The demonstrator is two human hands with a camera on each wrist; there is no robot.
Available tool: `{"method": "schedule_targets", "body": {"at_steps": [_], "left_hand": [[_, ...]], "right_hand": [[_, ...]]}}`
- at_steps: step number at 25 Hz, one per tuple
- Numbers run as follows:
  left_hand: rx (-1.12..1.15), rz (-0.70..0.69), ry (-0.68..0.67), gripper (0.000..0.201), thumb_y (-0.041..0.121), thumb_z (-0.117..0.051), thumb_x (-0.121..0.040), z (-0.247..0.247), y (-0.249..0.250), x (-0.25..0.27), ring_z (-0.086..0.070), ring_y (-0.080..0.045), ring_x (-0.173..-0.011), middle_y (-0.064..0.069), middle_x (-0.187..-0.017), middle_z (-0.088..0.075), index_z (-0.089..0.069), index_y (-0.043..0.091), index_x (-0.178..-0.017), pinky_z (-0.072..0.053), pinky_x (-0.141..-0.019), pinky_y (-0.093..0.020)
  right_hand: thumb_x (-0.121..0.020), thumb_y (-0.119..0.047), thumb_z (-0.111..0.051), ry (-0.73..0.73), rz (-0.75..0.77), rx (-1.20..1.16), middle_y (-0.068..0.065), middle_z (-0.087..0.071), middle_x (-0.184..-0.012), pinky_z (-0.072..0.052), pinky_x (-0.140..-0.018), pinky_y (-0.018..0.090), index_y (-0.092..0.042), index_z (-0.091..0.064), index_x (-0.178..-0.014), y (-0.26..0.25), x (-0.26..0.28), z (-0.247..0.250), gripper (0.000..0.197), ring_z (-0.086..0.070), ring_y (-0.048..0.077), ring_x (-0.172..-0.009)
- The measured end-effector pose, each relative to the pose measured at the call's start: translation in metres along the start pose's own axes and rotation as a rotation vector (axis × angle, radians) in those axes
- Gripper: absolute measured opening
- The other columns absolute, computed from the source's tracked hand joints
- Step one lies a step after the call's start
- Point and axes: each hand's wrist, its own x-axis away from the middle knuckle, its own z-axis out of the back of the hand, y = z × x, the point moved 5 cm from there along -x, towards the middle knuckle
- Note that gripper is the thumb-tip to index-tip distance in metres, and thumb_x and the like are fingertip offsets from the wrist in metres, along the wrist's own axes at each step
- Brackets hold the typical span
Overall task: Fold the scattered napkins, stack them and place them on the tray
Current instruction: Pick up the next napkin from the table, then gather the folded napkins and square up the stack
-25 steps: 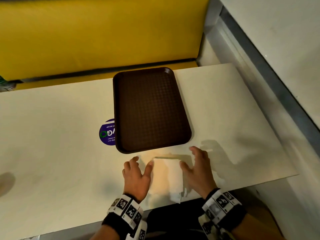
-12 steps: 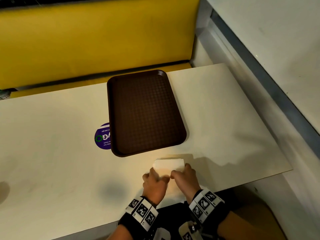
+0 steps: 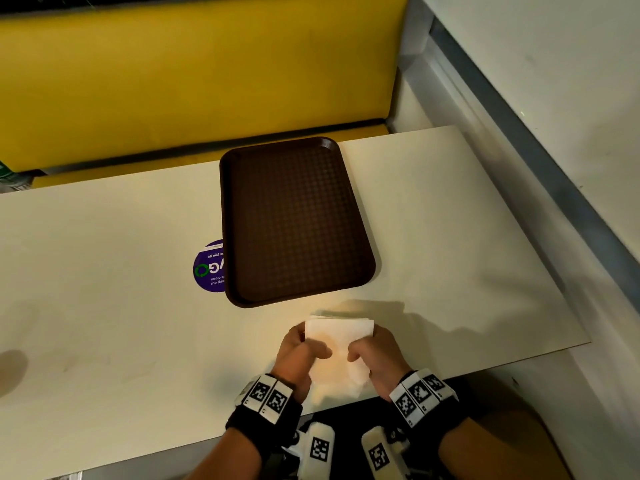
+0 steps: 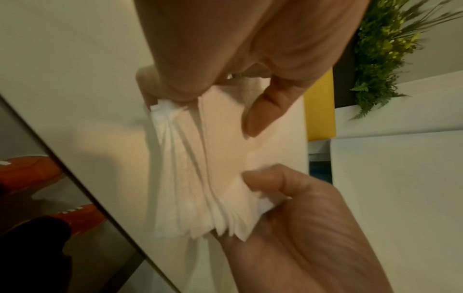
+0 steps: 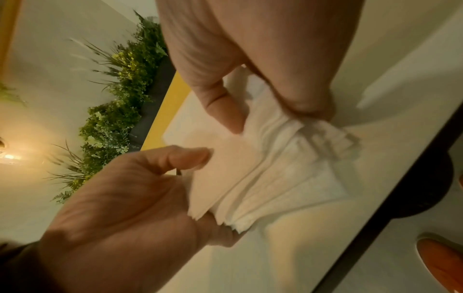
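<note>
Both hands moved from flanking to gripping napkins (image 3: pixel 337 344), left hand (image 3: pixel 300 358) and right hand (image 3: pixel 379 358) thumbs on top, fingers curled under, near tray (image 3: pixel 228 216)

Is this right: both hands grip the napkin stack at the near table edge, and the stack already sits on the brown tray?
Not quite. Both the left hand and right hand do grip the napkin stack at the near table edge, but it is not on the brown tray; the head view shows the tray bare, beyond the stack.

Black wristbands (image 3: pixel 263 419) with checkered markers
</note>
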Motion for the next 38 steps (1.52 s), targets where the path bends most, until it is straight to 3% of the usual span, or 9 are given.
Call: {"method": "schedule_targets", "body": {"at_steps": [5, 11, 17, 21, 27, 30, 32, 35, 38], "left_hand": [[-0.199, -0.279, -0.084, 0.064, -0.005, -0.064, -0.049, 0.004, 0.02, 0.01, -0.065, -0.021, -0.096, -0.011, -0.106, -0.069, -0.054, 0.006, -0.112, -0.052, -0.072, -0.03], [-0.393, -0.621, -0.102, 0.042, -0.014, -0.074, -0.071, -0.006, 0.052, 0.039, -0.064, -0.014, -0.083, -0.012, -0.096, -0.064, -0.05, 0.001, -0.102, -0.052, -0.072, -0.021], [-0.522, -0.599, -0.062, 0.064, -0.008, -0.067, -0.07, -0.008, 0.026, 0.023, -0.057, -0.007, -0.111, 0.002, -0.121, -0.057, -0.041, 0.019, -0.123, -0.05, -0.095, -0.029], [-0.614, -0.678, -0.094, 0.065, -0.009, -0.066, -0.074, -0.028, 0.038, 0.027, -0.056, 0.014, -0.1, 0.04, -0.108, -0.056, -0.048, 0.045, -0.107, -0.042, -0.081, -0.003], [-0.709, -0.516, -0.126, 0.082, 0.0, -0.073, -0.074, 0.001, 0.021, 0.014, -0.049, 0.001, -0.122, 0.007, -0.134, -0.048, -0.029, 0.021, -0.14, -0.041, -0.101, -0.016], [-0.866, -0.553, -0.173, 0.061, -0.006, -0.062, -0.087, 0.003, 0.023, 0.018, -0.06, 0.001, -0.107, 0.004, -0.123, -0.058, -0.04, 0.026, -0.134, -0.05, -0.089, -0.017], [-0.859, -0.563, -0.119, 0.059, 0.006, -0.069, -0.085, 0.001, 0.02, 0.018, -0.059, -0.002, -0.11, 0.012, -0.122, -0.059, -0.041, 0.031, -0.129, -0.051, -0.094, -0.024], [-0.804, -0.578, -0.089, 0.056, 0.025, -0.076, -0.078, -0.013, 0.027, 0.025, -0.056, 0.0, -0.113, 0.017, -0.121, -0.057, -0.042, 0.034, -0.121, -0.049, -0.095, -0.027], [-0.752, -0.689, -0.077, 0.046, 0.038, -0.071, -0.077, -0.022, 0.045, 0.04, -0.059, 0.0, -0.107, 0.017, -0.115, -0.059, -0.046, 0.035, -0.115, -0.05, -0.089, -0.021]], "right_hand": [[-0.058, 0.012, -0.062, -0.147, 0.363, 0.129, -0.001, -0.067, -0.086, -0.047, -0.058, 0.016, -0.013, -0.058, -0.096, -0.032, 0.023, 0.008, 0.046, -0.062, 0.012, -0.078], [-0.067, 0.003, -0.078, -0.102, 0.776, 0.131, -0.001, -0.06, -0.106, -0.051, -0.078, 0.017, -0.015, -0.048, -0.121, -0.051, 0.054, 0.013, 0.065, -0.061, 0.015, -0.095], [-0.065, 0.007, -0.075, -0.006, 0.618, 0.159, -0.012, -0.058, -0.116, -0.052, -0.085, 0.017, -0.043, -0.039, -0.125, -0.007, 0.014, 0.011, 0.087, -0.061, 0.009, -0.105], [-0.065, 0.01, -0.075, -0.006, 0.594, 0.121, -0.011, -0.053, -0.123, -0.046, -0.089, 0.01, -0.026, -0.032, -0.137, 0.0, 0.006, 0.011, 0.091, -0.055, 0.0, -0.112], [-0.066, 0.021, -0.06, -0.053, 0.55, 0.106, -0.013, -0.055, -0.119, -0.052, -0.079, 0.016, -0.04, -0.035, -0.13, 0.001, 0.008, 0.016, 0.092, -0.056, -0.003, -0.103], [-0.069, 0.018, -0.064, -0.058, 0.547, 0.114, -0.014, -0.056, -0.116, -0.051, -0.074, 0.012, -0.041, -0.035, -0.127, 0.005, 0.006, 0.02, 0.089, -0.057, -0.006, -0.097], [-0.069, 0.014, -0.069, -0.039, 0.555, 0.119, -0.009, -0.061, -0.115, -0.051, -0.081, 0.015, -0.037, -0.043, -0.123, 0.006, 0.005, 0.018, 0.079, -0.061, -0.001, -0.098], [-0.07, 0.001, -0.077, -0.005, 0.542, 0.047, -0.004, -0.067, -0.112, -0.052, -0.092, 0.036, -0.026, -0.056, -0.115, 0.006, 0.006, 0.011, 0.056, -0.064, 0.01, -0.104], [-0.069, -0.002, -0.077, 0.052, 0.623, 0.071, -0.01, -0.068, -0.108, -0.053, -0.09, 0.031, -0.025, -0.058, -0.113, -0.012, 0.023, 0.017, 0.053, -0.063, 0.005, -0.102]]}}
